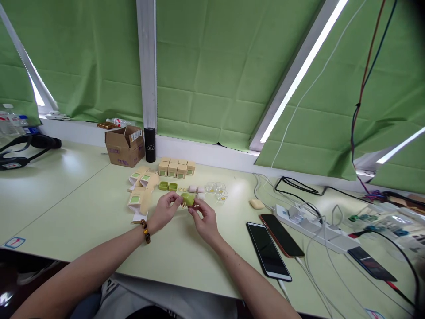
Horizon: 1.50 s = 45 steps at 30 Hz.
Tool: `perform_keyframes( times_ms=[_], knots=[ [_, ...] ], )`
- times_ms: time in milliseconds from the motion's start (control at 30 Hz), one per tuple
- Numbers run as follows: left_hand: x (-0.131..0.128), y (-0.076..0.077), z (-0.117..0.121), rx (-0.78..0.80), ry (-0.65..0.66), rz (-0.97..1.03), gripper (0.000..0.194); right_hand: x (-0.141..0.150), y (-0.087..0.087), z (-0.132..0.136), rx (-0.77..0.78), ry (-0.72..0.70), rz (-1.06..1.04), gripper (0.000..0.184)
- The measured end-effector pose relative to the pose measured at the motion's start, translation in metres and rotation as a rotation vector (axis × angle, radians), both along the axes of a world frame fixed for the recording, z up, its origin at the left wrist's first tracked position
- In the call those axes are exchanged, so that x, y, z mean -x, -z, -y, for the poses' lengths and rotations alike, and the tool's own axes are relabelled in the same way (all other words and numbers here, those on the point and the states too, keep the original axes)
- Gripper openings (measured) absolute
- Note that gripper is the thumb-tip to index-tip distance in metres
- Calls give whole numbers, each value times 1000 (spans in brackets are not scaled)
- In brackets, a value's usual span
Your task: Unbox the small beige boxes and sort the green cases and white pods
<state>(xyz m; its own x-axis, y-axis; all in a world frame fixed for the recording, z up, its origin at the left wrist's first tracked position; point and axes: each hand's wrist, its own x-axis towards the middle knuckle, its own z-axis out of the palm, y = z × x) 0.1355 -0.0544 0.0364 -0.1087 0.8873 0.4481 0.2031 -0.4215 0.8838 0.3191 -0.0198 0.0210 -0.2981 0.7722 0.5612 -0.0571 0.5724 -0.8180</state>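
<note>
A small rounded green piece (188, 199) is held just above the table between both hands. My left hand (166, 210) pinches its left side with thumb and forefinger. On its right side, the fingertips of my right hand (205, 220) are closed. A small pale-yellow bit shows beneath the piece, too small to name. Just beyond lie two green open-topped square cups (168, 186), tiny yellow pieces (182, 189), pale pink cylinders (196, 189) and several clear cups (220, 189) with yellow inside. Left of my hands are opened, flattened small cartons (136, 199) with green windows.
Small closed cartons (172, 168) stand in rows at the back, near a black tumbler (150, 145) and an open cardboard box (124, 148). To the right are two phones (268, 251), a beige block (256, 204) and a power strip (315, 228) with tangled cables. A headset (29, 146) lies far left.
</note>
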Motion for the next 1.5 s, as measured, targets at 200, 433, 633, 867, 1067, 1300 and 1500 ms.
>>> perform_keyframes(
  times_ms=[200,433,633,867,1067,1300,1500],
  knots=[
    [-3,-3,4,56,64,-116,46,0,-15,3,104,-73,-109,23],
    [0,-9,11,-227,-188,-402,10,3,-17,0,373,-175,-217,41],
    [0,-10,13,-402,-140,-537,29,6,-15,0,422,-246,-289,46],
    [0,-4,9,-410,-179,-540,13,6,-15,2,385,-254,-211,42],
    [2,-3,6,-416,-197,-472,9,4,-13,1,351,-306,-227,44],
    [1,1,3,-268,-139,-284,15,4,-6,-5,384,-314,-205,46],
    [0,5,-1,-200,-41,-80,17,2,-5,-7,395,-345,-171,48]
  ],
)
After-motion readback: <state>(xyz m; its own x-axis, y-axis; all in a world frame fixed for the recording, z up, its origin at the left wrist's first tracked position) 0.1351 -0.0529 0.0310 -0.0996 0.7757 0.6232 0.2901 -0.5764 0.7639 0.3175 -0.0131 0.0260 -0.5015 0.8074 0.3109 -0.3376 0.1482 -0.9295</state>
